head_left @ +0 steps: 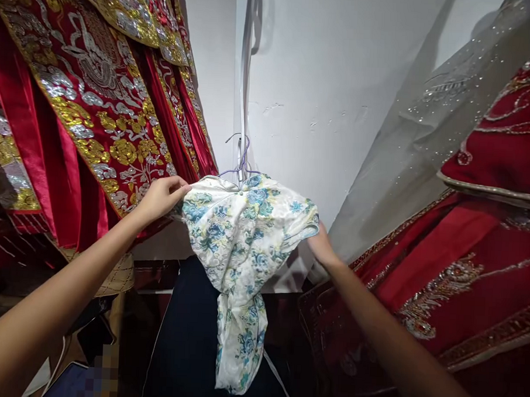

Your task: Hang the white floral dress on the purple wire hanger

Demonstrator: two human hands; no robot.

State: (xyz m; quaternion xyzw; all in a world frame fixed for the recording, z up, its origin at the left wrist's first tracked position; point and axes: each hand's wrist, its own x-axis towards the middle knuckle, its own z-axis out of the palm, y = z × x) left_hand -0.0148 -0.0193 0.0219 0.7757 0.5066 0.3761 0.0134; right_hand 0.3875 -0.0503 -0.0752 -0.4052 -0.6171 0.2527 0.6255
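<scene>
L grip [162,197] pinches wrinkled floral top [246,230]; R grip [320,245] behind sleeve [305,219], hold: can't tell.

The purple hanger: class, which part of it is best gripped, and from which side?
Probably the upright neck just below the hook of the purple hanger, pinched from the front, the wearer's side. That thin wire stands exposed above the collar of the floral top, facing the camera, while the hanger's arms slope down and are mostly hidden by the cloth.
</scene>
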